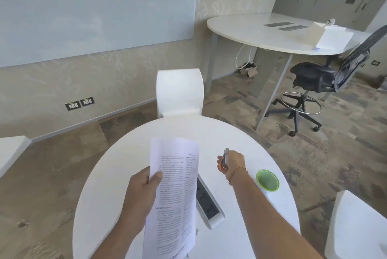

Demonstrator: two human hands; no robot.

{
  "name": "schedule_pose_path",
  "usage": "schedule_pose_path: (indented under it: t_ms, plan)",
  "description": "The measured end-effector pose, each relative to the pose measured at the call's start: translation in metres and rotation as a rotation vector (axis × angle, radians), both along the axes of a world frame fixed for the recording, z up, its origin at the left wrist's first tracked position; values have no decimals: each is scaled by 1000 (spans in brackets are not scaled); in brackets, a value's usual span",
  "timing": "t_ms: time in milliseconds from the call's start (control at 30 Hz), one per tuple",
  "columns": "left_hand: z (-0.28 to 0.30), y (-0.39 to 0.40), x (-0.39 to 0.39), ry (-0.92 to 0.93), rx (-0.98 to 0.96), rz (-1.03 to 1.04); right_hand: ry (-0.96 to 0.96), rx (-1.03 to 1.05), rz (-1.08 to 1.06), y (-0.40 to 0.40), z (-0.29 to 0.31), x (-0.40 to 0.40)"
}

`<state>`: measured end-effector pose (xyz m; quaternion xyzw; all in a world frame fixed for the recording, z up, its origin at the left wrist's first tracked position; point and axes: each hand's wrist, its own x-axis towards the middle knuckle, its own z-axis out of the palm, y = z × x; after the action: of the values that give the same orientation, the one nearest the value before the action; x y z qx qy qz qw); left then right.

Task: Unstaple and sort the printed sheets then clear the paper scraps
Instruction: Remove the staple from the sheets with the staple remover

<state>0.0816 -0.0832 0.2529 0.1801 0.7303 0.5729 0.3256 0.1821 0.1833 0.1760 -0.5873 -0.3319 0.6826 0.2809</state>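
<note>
My left hand [144, 187] grips a set of printed sheets [173, 196] by their left edge, held up above the round white table [117, 175]. The text columns face me. To the right, my right hand [231, 164] is closed around a small metal staple remover [225, 155], low over the table and apart from the sheets. A bracelet sits on that wrist. No paper scraps can be made out on the table.
A green cup [268, 180] stands at the table's right side. A grey power socket unit [208, 202] lies in the table, partly under the sheets. White chairs [180, 91] surround the table. A second table [272, 30] and a black office chair [314, 83] stand beyond.
</note>
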Motion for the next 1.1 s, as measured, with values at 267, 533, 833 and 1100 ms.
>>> schedule_pose_path:
  t_ms: [267,533,833,1100]
  plan:
    - [-12,27,-8,-10,-11,54,-252,153,191,35,-96,24]
    - [-28,53,-9,-22,-4,63,-802,476,589,73,-131,28]
    - [-38,76,-10,-27,3,66,-1004,661,684,100,-154,32]
    - [-44,94,-4,-26,35,79,-1037,751,661,98,-173,40]
